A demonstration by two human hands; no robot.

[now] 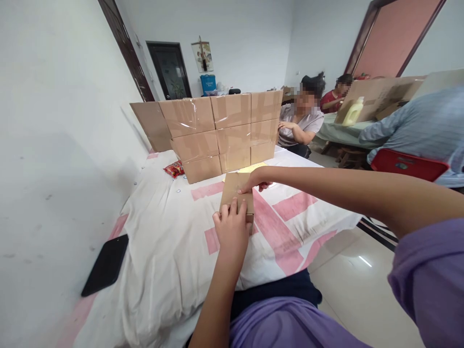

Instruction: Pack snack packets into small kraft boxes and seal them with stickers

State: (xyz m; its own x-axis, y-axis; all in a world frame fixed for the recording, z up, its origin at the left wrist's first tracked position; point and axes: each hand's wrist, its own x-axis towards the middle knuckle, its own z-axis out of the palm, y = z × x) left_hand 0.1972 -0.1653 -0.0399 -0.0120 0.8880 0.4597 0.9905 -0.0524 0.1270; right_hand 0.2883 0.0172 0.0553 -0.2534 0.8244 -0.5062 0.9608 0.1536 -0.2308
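Note:
A small closed cardboard box (pixel 229 186) lies lengthwise on the cloth-covered table in front of me. My left hand (pixel 233 220) grips its near end, the fingers bent over the top and the thumb at the right side. From the right, my right hand (pixel 256 180) reaches across and presses a digit onto the top, its other fingers curled at the right edge. The box's underside is hidden. Yellow paper (pixel 253 167) shows just behind the box, partly covered by my right hand.
Stacked, taped cardboard boxes (pixel 234 130) form a wall at the table's back. A red packet (pixel 174 169) lies beside them. A black phone-like slab (pixel 106 265) lies at left. A person (pixel 300 116) crouches behind; others sit right, near a red chair (pixel 409 166) and a yellow bottle (pixel 353 112).

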